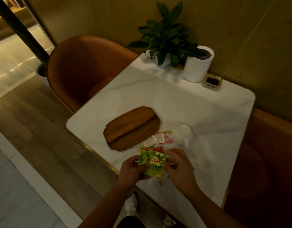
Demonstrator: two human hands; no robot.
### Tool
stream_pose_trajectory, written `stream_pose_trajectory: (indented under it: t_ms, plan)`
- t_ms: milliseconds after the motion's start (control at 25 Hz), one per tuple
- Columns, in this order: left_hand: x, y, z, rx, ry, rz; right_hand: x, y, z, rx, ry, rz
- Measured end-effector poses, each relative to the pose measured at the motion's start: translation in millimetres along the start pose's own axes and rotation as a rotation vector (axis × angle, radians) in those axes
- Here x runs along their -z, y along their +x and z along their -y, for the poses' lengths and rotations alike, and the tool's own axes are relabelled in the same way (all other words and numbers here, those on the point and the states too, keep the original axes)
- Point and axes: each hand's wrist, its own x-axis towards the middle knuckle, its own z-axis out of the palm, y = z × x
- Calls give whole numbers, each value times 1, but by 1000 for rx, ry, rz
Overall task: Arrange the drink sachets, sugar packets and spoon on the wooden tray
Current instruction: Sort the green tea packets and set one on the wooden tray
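Note:
Both hands hold a small stack of green Lipton sachets (152, 162) above the table's near edge. My left hand (131, 170) grips the stack's left side, my right hand (179, 167) pinches its right side. A red sachet (156, 148) peeks out behind the stack. The wooden tray (131, 128), with a groove down its middle, lies bare just beyond. White sugar packets (154, 140) and an orange-red sachet (166, 136) lie on the table by the tray's right end. A thin metal tip (140, 148), possibly the spoon, shows behind the stack.
A white mug (184, 133) stands right of the tray. At the table's far edge are a potted plant (165, 40), a white cylinder bin (198, 63) and a glass dish (212, 82). Orange chairs stand at the left (86, 69) and right (270, 162).

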Motion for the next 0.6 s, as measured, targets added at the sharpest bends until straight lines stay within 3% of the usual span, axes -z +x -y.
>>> stream_pose_trajectory:
  t_ms: [80,160,400,600]
  plan:
    - [0,-2,-2,-50,13,8,1,0,6,-201,211,53]
    - [-1,-2,-4,-84,37,23,-1,2,7,-288,299,111]
    - [-1,0,-7,-57,-54,-63,12,7,-7,-315,256,-124]
    - [-3,1,-5,-52,-66,-26,3,7,2,-269,240,-11]
